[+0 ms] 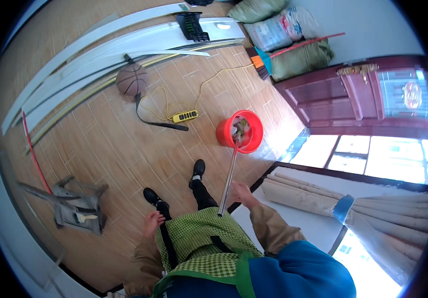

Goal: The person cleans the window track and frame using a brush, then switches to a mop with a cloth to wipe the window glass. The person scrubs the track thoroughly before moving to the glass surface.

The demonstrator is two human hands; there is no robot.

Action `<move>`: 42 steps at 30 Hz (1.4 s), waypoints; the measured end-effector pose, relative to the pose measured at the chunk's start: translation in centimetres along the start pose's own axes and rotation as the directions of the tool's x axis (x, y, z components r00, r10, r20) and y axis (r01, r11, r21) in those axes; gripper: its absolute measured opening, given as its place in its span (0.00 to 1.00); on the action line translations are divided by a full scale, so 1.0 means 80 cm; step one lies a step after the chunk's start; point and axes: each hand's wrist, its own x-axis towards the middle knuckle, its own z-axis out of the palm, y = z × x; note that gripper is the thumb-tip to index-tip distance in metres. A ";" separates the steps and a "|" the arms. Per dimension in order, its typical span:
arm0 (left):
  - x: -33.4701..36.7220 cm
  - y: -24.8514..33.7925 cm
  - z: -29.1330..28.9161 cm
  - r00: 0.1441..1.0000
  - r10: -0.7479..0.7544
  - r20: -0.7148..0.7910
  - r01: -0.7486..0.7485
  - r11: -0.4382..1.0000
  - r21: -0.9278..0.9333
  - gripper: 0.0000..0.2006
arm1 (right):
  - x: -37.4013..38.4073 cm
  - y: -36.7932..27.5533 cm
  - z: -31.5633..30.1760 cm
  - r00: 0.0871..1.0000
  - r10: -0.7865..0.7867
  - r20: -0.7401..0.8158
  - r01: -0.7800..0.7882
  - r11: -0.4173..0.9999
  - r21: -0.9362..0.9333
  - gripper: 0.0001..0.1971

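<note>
steel mop pole (229,174) in right hand (240,192) grip.

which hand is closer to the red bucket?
Right. The right hand grips the metal mop pole, whose far end sits in the red bucket just ahead of it. The left hand hangs empty by the apron, farther back and across the legs.

One head-worn fisheye view is looking steeply down past an apron (199,238) at the floor (114,149). It is facing a far wall, with a window (373,159) bending along the right rim and the feet lying near.
</note>
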 end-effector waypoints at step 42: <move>0.643 0.094 0.865 0.750 -0.391 0.534 -0.624 -0.687 0.373 0.32 | 0.018 0.093 -0.057 0.889 0.402 0.221 -0.458 0.752 0.474 0.15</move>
